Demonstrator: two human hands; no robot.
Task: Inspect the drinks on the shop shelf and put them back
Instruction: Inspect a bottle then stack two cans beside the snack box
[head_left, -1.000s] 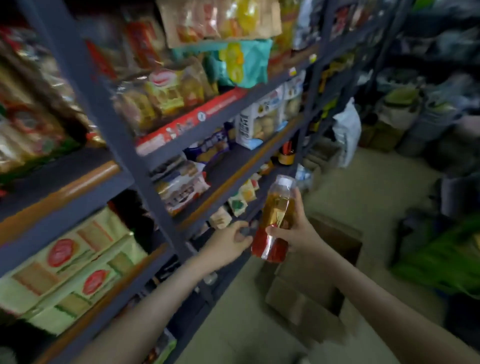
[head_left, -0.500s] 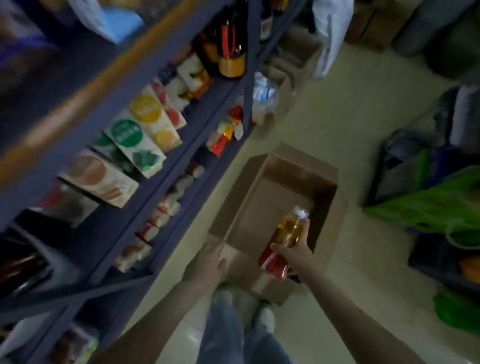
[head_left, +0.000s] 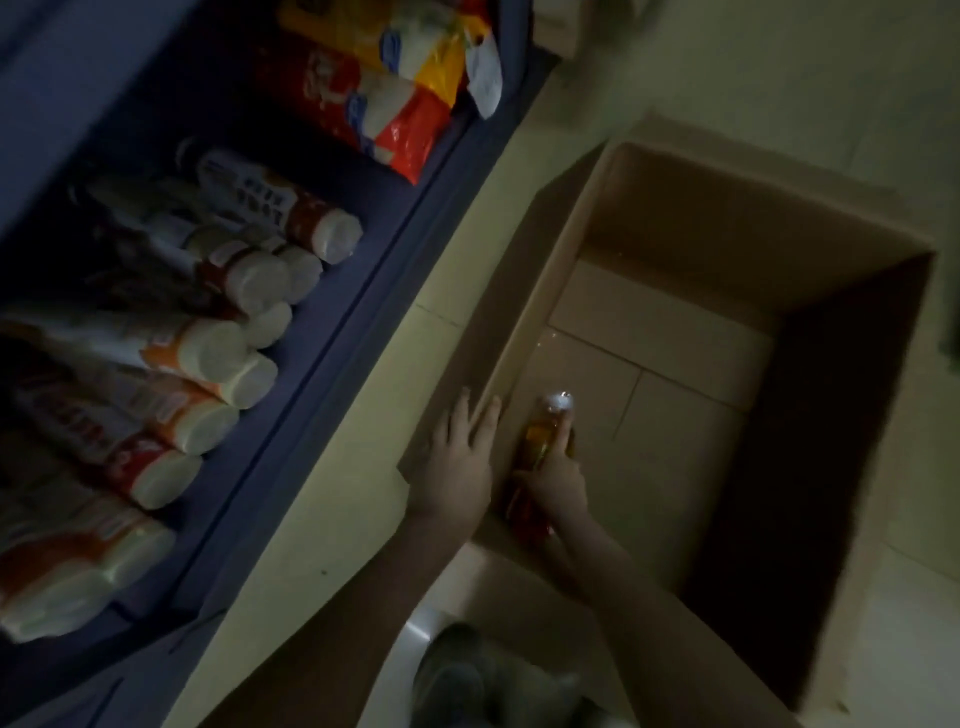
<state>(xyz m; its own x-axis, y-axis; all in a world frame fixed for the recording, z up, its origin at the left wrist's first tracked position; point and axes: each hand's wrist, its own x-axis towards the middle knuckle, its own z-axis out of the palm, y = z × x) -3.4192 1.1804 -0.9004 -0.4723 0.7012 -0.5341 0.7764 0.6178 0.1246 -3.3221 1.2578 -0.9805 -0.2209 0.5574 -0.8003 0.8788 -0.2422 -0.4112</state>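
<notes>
An amber drink bottle (head_left: 543, 439) with a white cap and a red label lies low inside an open cardboard box (head_left: 748, 218) on the floor, close to the box's left wall. My right hand (head_left: 556, 480) grips the bottle around its middle, reaching down into the box. Flat on the outer side of that left wall rests my left hand (head_left: 460, 457), its fingers straight. The bottle's lower end is hidden behind my right hand and the box edge.
A blue shelf (head_left: 363, 280) runs along the left. On it lie several white bottles with orange labels (head_left: 244, 280), and red and yellow snack bags (head_left: 389, 104) lie farther back. My shoe (head_left: 457, 675) shows at the bottom on the pale floor (head_left: 779, 62).
The view has dropped from the shelves to the floor. My right hand has carried the bottle down into the box. My left hand has moved from the shelf edge to the box wall.
</notes>
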